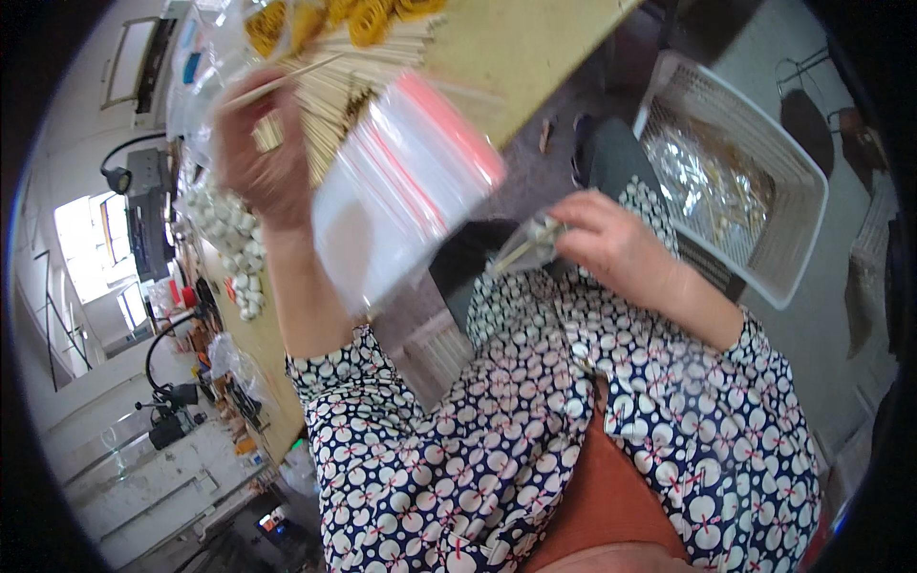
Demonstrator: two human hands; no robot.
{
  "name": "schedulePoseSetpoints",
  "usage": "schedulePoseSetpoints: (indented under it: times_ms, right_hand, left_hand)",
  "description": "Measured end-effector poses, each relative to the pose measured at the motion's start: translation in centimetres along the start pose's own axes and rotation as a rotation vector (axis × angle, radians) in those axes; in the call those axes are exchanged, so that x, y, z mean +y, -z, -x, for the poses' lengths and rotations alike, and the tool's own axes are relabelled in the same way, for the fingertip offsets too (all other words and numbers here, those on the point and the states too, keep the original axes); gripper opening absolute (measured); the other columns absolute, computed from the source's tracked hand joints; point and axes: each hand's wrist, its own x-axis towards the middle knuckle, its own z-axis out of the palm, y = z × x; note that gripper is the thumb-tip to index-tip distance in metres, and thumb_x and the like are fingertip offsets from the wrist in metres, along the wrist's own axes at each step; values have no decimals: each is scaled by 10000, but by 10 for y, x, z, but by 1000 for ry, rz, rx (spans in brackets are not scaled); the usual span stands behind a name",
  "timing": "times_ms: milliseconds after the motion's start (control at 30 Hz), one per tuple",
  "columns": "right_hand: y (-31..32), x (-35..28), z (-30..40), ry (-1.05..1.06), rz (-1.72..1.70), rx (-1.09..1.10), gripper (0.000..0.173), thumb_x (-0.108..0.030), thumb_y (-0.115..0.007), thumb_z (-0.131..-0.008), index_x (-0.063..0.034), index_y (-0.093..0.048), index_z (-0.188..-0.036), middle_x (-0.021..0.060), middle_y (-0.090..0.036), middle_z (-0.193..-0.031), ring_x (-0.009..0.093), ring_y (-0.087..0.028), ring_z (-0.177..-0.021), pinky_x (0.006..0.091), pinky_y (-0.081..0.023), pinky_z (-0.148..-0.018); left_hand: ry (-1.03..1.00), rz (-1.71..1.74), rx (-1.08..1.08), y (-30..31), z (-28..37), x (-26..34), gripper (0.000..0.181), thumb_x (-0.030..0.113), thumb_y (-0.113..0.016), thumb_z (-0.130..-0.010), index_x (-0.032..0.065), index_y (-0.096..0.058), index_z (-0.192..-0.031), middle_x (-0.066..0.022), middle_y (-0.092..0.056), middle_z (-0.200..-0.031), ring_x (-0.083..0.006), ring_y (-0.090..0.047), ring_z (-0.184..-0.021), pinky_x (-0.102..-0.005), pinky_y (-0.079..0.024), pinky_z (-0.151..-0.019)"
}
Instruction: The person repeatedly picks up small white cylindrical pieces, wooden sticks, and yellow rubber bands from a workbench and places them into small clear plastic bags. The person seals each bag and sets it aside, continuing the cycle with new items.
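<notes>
My left hand (261, 154), blurred by motion, is raised over the table with a thin wooden stick (315, 66) between its fingers. Beside it, a stack of clear zip-lock bags (401, 186) with red seal lines lies at the table's edge. Under and behind that stack, many wooden sticks (326, 93) are spread out, some with dark ends. My right hand (609, 240) pinches a small clear plastic bag (530, 243) above my lap. A stick and whitish pieces show inside this bag; my fingers hide part of it.
A white plastic basket (795, 236) on the right holds many filled clear bags (709, 186). Small white pieces (240, 251) are heaped on the yellowish table (544, 43). Yellow coils (369, 21) lie at the top. Desk lamps (118, 179) and clutter line the left side.
</notes>
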Motion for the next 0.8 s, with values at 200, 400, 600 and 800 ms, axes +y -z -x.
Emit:
schedulePoseSetpoints:
  times_ms: [200, 400, 600, 800]
  right_hand:
    - [2, 4, 1, -6, 11, -21, 91, -53, -685, -808, 2, -656, -874, 197, -679, -1207, 354, -628, -1196, 400, -560, -971]
    - [-5, 4, -2, -22, 55, -80, 124, -37, -759, -811, -13, -685, -908, 164, -671, -1261, 366, -629, -1181, 413, -553, -948]
    - [-11, -10, -13, 46, 79, -123, 161, -24, -779, -784, -16, -692, -918, 153, -669, -1279, 351, -632, -1193, 408, -560, -955]
    - [-12, -18, -17, 110, 57, -115, 115, -1, -713, -762, 11, -649, -857, 206, -672, -1239, 373, -628, -1203, 425, -553, -990]
  left_hand:
    - [287, 411, 258, 70, 58, 114, 682, -31, -641, -958, 164, -276, -1501, -127, -741, -977, -165, -731, -884, -189, -615, -684]
    - [504, 409, 339, 53, 135, 149, 612, -30, -643, -959, 101, -322, -1463, -187, -713, -926, -173, -696, -754, -250, -612, -648]
    - [681, 275, 161, 4, 197, 159, 265, -45, -617, -990, -29, -548, -1245, -210, -738, -1011, -221, -737, -876, -315, -613, -775]
    - [664, 185, -119, -36, 236, 144, 217, 7, -743, -880, 46, -763, -1092, -129, -711, -1237, -262, -653, -1155, -370, -520, -977]
